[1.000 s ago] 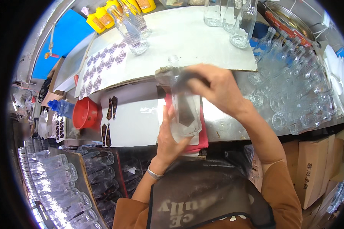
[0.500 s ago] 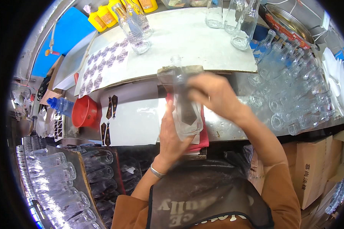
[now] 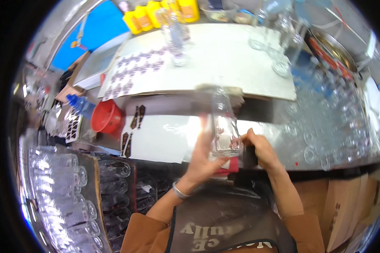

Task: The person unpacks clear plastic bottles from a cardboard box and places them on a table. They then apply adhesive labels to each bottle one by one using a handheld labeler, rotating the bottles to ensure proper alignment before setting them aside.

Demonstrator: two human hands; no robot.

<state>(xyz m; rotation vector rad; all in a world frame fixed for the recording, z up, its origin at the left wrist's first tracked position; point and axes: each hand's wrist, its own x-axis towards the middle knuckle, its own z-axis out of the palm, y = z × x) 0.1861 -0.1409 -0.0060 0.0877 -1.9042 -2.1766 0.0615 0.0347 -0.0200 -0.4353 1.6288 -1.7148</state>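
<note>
A clear glass bottle [image 3: 226,130] leans neck-away over the work rest [image 3: 236,93], its base toward me. My left hand [image 3: 203,154] is closed around the bottle's lower left side, the thumb under the base. Just right of the base, my right hand [image 3: 262,151] has its fingers curled together. A dark patch shows beneath those fingers; blur hides whether they hold it. Under the bottle lies a red cloth [image 3: 230,166]. Dark tie-shaped labels [image 3: 126,145] lie to the left on a white sheet [image 3: 162,137].
Several clear bottles stand on the white board [image 3: 215,46]. More bottles [image 3: 329,114] crowd the right side. A red bucket [image 3: 107,117] and label sheets [image 3: 135,69] are at left. Crates of bottles [image 3: 57,185] stand lower left, cardboard boxes [image 3: 346,206] lower right.
My right hand has come off the bottle's upper side, down toward its base. The dark shape seen on the bottle before no longer shows there. The whole view has shifted.
</note>
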